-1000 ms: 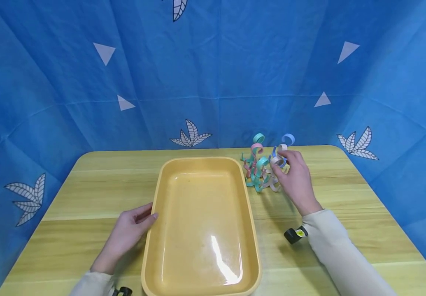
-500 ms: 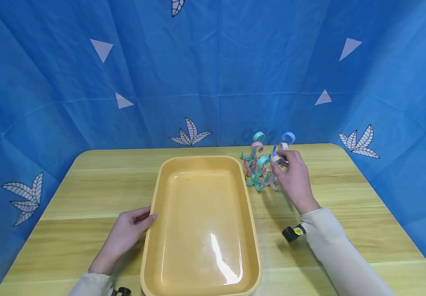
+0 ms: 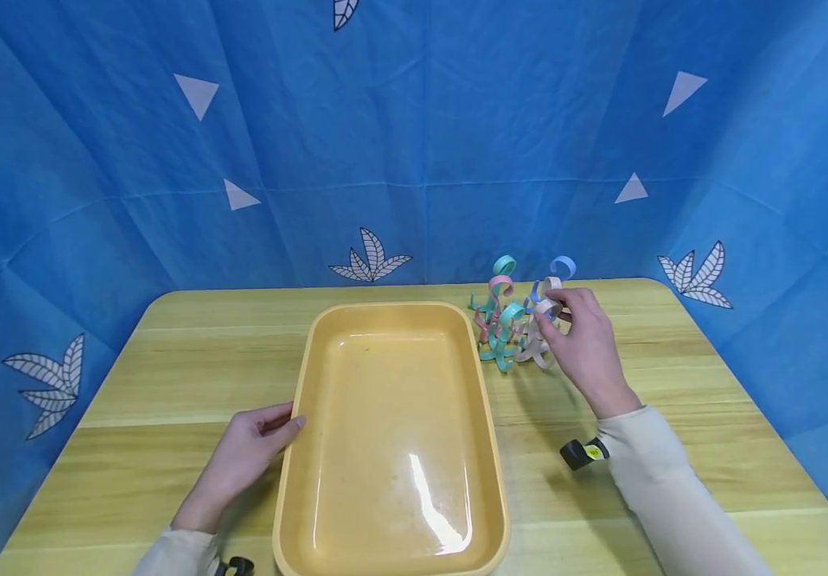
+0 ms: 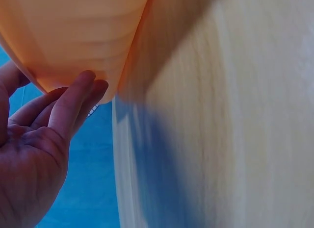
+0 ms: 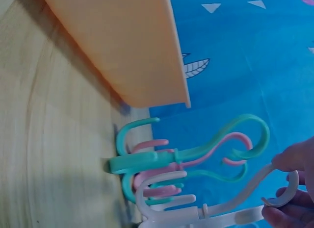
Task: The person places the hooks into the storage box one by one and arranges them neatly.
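My left hand (image 3: 241, 452) grips the left rim of a deep yellow tray (image 3: 385, 307), thumb over the edge and fingers against the outer wall in the left wrist view. Beyond the tray's right side, my right hand (image 3: 586, 344) pinches the curled top of a white plastic multi-prong hook (image 5: 250, 189) between thumb and fingers. The hook stands upright, prongs downward, low by the table. Close beside it are green hooks (image 5: 206, 150), a pink hook (image 3: 501, 283) and a blue hook (image 3: 563, 265). Another white hook (image 3: 552, 283) shows just behind the held one.
The wooden table (image 3: 205, 344) carries the tray and the hook cluster. Blue patterned cloth (image 3: 414, 144) hangs along its back and sides. The tray's raised right wall (image 5: 122, 46) stands close to the hooks. Dark wrist straps (image 3: 584, 454) show under the sleeves.
My right hand has shifted slightly right with the white hook, drawing it a little apart from the green one. The left hand stays on the tray rim.
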Tool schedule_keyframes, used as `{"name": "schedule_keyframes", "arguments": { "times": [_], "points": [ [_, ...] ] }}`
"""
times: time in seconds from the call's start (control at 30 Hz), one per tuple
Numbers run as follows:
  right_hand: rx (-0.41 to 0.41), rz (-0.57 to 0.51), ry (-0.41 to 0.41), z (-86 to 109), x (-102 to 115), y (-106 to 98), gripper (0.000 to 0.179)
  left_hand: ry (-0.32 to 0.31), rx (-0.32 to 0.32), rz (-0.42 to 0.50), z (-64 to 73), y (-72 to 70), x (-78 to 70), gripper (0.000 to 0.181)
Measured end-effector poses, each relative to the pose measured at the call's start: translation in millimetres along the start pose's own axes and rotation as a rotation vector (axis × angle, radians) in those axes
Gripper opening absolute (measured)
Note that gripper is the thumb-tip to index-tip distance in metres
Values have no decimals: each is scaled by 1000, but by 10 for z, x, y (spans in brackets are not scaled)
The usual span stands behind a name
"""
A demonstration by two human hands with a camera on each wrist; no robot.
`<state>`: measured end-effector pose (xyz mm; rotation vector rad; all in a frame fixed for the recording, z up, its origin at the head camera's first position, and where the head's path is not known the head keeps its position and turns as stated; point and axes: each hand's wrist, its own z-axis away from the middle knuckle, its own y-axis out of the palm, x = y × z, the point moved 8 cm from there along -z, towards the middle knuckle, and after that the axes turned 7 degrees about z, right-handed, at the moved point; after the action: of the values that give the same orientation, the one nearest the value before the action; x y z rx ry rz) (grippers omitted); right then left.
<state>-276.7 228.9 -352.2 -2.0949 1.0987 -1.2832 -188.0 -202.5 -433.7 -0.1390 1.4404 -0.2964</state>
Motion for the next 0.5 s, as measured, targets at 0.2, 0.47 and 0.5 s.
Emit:
{"name": "schedule_keyframes", "arguments": {
  "times": [0.2,0.47,0.5],
  "points": [
    [-3,1,-38,17,101,-158,32,-1,6,4,-7,4,4,48],
    [-49,1,-127,64,254,-422,31,-24,17,22,-3,0,14,50],
    [-49,6,-137,73,271,-446,30,-25,20,27,-1,2,15,50]
  ]
}}
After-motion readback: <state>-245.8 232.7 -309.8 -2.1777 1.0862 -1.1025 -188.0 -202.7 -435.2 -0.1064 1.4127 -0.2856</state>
